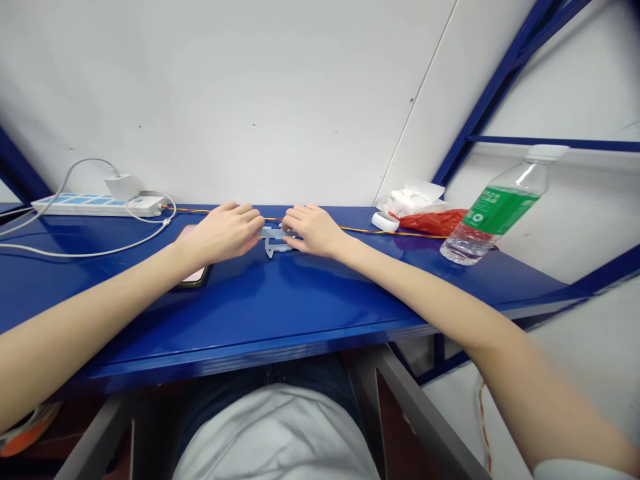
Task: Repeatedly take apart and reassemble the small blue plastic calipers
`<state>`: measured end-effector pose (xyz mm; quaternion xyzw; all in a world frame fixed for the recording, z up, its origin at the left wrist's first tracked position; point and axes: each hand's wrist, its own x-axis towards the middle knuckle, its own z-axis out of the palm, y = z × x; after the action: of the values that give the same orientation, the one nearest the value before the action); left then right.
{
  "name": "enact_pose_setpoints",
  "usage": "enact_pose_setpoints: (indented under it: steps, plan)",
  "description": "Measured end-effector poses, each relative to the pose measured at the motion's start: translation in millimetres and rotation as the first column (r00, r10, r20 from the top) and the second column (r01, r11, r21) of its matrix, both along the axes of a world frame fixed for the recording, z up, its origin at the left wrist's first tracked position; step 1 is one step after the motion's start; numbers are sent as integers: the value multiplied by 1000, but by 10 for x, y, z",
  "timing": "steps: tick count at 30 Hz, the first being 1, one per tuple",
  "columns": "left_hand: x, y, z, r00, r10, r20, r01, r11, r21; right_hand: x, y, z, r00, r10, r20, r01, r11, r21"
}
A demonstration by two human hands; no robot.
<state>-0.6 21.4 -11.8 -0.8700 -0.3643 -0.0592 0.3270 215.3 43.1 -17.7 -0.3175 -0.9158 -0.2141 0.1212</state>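
A small pale grey caliper [273, 234] lies across the gap between my hands, just above or on the blue desk. My left hand [231, 230] has its fingers closed around the caliper's left end. At the other end, my right hand [313, 230] pinches it between thumb and fingers. One jaw points down toward me, and part of the tool is covered by the right fingers. Beneath my left forearm lies a phone [194, 278], partly hidden.
On the blue desk [280, 300], a white power strip [97, 205] with a charger [124, 185] and cable is at left. To the right are a white oval device [385, 221], a red plastic bag [430, 221], tissues [413, 199] and a water bottle [500, 207]. A red-yellow wire [360, 231] runs along the back.
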Motion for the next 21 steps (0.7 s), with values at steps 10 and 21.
enact_pose_setpoints:
  steps: [10, 21]
  plan:
    - [5, -13, -59, 994, 96, 46, -95, 995, -18, 19, 19, -5, 996, -43, -72, 42, 999, -14]
    - [105, -72, -121, 961, 164, 223, -140, 983, -121, -25, -17, -38, 998, 62, -18, -59, 990, 127]
